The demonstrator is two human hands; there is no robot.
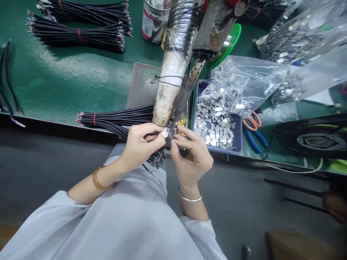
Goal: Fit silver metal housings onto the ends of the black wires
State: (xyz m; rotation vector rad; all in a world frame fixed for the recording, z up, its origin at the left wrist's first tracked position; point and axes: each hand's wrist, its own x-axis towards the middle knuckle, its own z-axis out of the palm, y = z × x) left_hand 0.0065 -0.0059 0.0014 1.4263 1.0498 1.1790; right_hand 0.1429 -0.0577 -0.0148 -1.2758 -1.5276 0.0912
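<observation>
My left hand (143, 144) is closed in a pinch at the end of a black cable, under the mouth of a white tube. A white fingertip cover shows at its thumb and finger. My right hand (191, 153) is just to the right, thumb and fingers drawn together around what looks like a thin wire, partly hidden. Between the hands, the small parts at the cable end are too fine to make out. A bundle of black cables (121, 117) lies behind my left hand. Cable ends with metal connectors (157, 159) hang below it at the table edge.
A plastic-wrapped tube (173, 68) and a perforated metal rod (196, 70) slant down over a grey plate (141, 86). Right of them, a blue tray (238, 139) holds metal connector shells. Pliers (255, 133) lie beside it. Cable bundles (78, 34) lie at back left.
</observation>
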